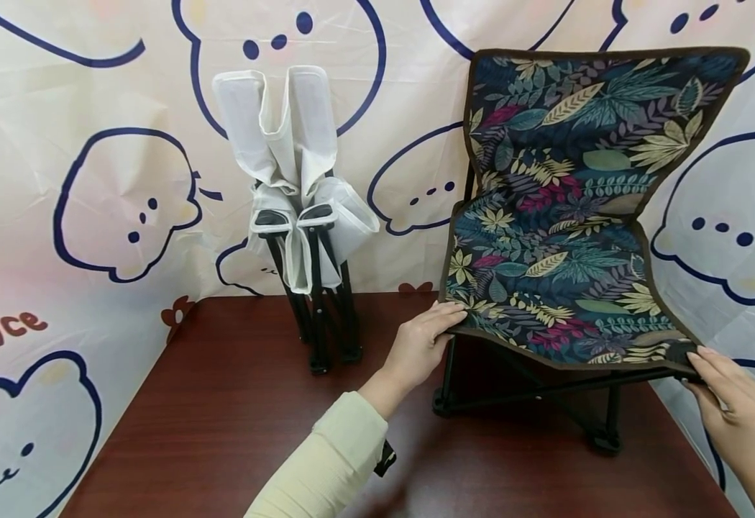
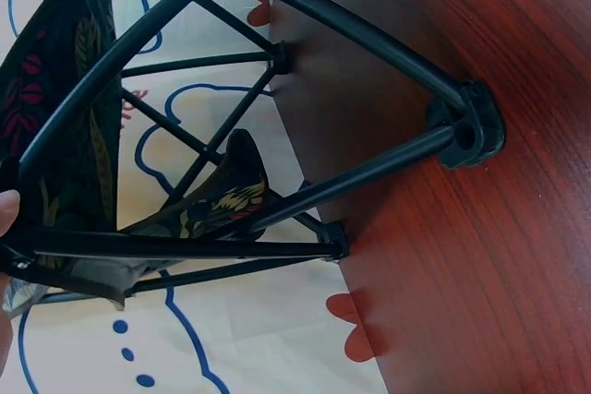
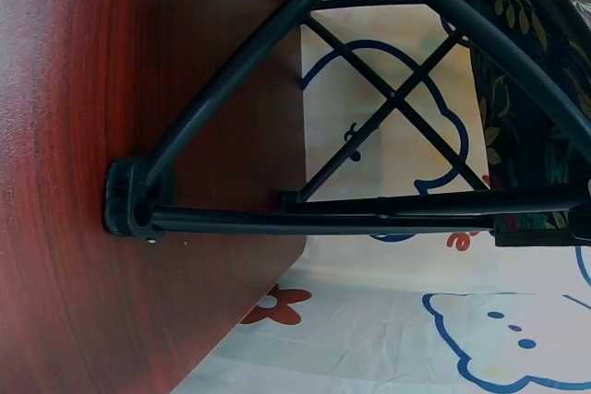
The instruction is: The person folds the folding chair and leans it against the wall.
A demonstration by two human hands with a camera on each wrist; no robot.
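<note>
A folding chair with dark leaf-print fabric and brown edging stands unfolded on the right side of the table. My left hand grips the front left corner of its seat, fingers over the top. At the front right corner, my right hand holds the black corner cap with its fingers on top and thumb lower down. Crossed black tubes run beneath the seat in the left wrist view. The right wrist view shows a black plastic foot resting on the table.
To the left, a second chair with white fabric stands folded upright, its black legs bunched together. Both chairs are on the dark red-brown table. Close behind them hangs a backdrop printed with cartoon bears.
</note>
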